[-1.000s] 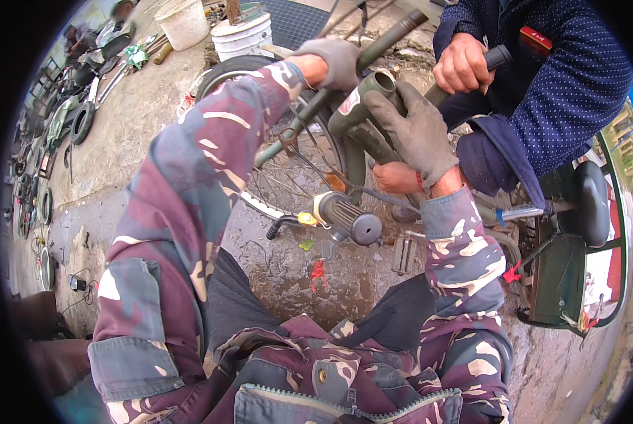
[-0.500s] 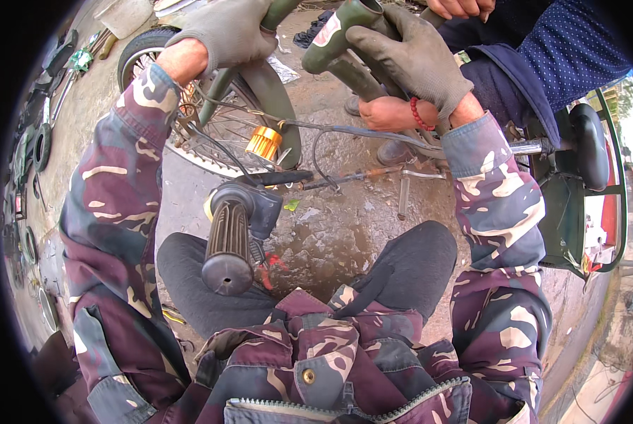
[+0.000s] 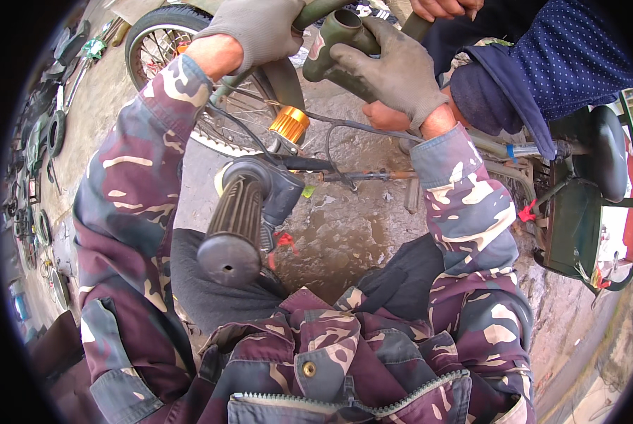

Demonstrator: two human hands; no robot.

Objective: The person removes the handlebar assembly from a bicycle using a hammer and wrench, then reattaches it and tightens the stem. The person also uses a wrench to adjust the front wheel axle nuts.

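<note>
My left hand (image 3: 254,32), in a grey glove, is closed round a green fork tube (image 3: 322,10) above the spoked front wheel (image 3: 162,44). A green mudguard (image 3: 282,81) sits over that wheel. My right hand (image 3: 395,71), gloved too, grips the green cycle frame (image 3: 330,53) just behind its open-ended head tube (image 3: 342,25). The fork tube's end is near the head tube; whether they touch I cannot tell. Below hang a handlebar grip (image 3: 230,233) and a gold ribbed cylinder (image 3: 289,125) with cables.
Another person's hand (image 3: 446,7) rests on the frame at the top, and their other hand (image 3: 387,115) is under my right hand. A dark saddle (image 3: 607,154) and green carrier box (image 3: 567,233) stand at the right. Tyres (image 3: 56,134) and parts lie along the left.
My left hand, the fork and the wheel have moved right, closer to the head tube. My right hand has shifted slightly left and down. The handlebar grip appears larger.
</note>
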